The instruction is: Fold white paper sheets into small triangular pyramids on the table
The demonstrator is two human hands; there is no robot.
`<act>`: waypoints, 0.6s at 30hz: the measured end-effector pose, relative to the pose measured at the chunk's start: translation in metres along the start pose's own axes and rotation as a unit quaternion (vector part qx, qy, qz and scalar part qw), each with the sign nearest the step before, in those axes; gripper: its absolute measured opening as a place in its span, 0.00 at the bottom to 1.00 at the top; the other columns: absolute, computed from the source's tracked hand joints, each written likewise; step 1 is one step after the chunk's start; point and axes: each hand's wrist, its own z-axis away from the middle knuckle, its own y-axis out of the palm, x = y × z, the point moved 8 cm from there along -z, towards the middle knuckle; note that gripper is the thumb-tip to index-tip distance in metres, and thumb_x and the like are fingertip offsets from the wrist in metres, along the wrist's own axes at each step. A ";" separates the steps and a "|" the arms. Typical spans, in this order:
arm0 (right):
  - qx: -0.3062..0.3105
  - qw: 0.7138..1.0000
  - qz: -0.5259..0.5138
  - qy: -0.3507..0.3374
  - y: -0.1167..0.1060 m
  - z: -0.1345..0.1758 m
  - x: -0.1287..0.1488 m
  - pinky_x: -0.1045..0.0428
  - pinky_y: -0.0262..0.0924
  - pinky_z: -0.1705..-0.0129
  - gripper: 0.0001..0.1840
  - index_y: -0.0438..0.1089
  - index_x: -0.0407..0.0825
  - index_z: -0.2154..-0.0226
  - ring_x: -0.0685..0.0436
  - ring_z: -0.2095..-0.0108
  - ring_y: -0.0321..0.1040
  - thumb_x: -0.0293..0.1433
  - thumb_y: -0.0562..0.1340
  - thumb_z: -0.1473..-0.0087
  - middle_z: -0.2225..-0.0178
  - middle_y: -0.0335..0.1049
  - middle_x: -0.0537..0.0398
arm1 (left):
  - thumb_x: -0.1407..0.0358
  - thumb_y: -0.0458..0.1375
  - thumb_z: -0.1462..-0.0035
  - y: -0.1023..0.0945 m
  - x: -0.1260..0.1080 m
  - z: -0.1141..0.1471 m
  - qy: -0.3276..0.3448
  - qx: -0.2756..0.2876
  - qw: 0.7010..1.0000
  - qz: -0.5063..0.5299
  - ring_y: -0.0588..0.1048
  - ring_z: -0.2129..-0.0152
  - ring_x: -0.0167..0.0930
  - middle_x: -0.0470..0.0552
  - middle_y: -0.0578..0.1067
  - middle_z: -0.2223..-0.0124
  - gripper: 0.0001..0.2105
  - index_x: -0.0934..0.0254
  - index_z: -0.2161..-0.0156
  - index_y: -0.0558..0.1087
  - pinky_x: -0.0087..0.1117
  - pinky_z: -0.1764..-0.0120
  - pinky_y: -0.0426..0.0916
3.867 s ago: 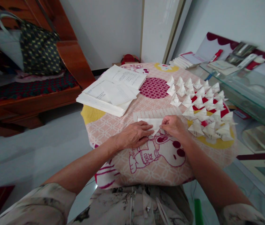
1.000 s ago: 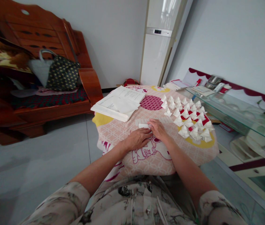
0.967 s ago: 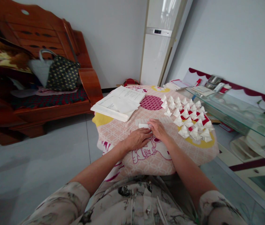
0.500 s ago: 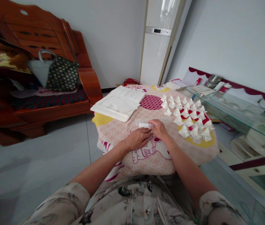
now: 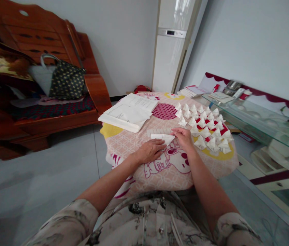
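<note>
A small folded sheet of white paper [image 5: 169, 138] lies on the patterned tablecloth in front of me. My left hand [image 5: 150, 150] rests flat on its left part with the fingers stretched out. Thumb and fingers of my right hand [image 5: 184, 138] pinch the paper's right corner. Just behind the sheet is a pale, ribbed strip [image 5: 157, 131], whose kind I cannot make out. Several pointed folded paper pieces [image 5: 205, 132] stand in rows to the right of my hands. To the left and further back lies a stack of printed paper sheets [image 5: 127, 116].
The round table wears a pink tablecloth [image 5: 124, 145] with yellow patches. A glass-topped cabinet [image 5: 257, 119] stands close on the right, holding cups and papers. On the left is a wooden bench [image 5: 95, 89] with a dark patterned bag [image 5: 67, 80]. A tall white air conditioner [image 5: 168, 61] stands behind.
My right hand has moved rightward, away from my left hand, and more of the folded paper now shows between them. My left hand has stayed in place.
</note>
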 end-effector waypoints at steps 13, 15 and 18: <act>-0.038 0.997 -0.022 0.057 -0.010 0.000 -0.016 0.45 0.72 0.62 0.17 0.80 0.47 0.64 0.40 0.69 0.77 0.34 0.60 0.55 0.71 0.81 0.49 | 0.65 0.52 0.34 0.001 0.001 0.000 -0.003 0.000 1.000 0.015 0.73 0.44 0.40 0.63 0.73 0.42 0.17 0.68 0.44 0.73 0.42 0.42 0.68; -0.041 0.997 -0.011 0.056 -0.011 0.000 -0.018 0.45 0.72 0.61 0.17 0.80 0.47 0.63 0.40 0.68 0.77 0.34 0.60 0.53 0.70 0.81 0.49 | 0.64 0.52 0.33 0.001 0.001 0.001 -0.002 -0.002 1.000 0.016 0.72 0.44 0.40 0.64 0.73 0.42 0.17 0.68 0.44 0.73 0.42 0.42 0.68; -0.042 0.998 -0.007 0.056 -0.010 -0.001 -0.020 0.44 0.73 0.61 0.18 0.80 0.46 0.62 0.40 0.68 0.77 0.33 0.59 0.52 0.69 0.81 0.49 | 0.64 0.52 0.33 0.001 0.001 0.001 -0.003 -0.001 1.000 0.017 0.72 0.44 0.40 0.64 0.73 0.41 0.17 0.68 0.44 0.73 0.42 0.41 0.67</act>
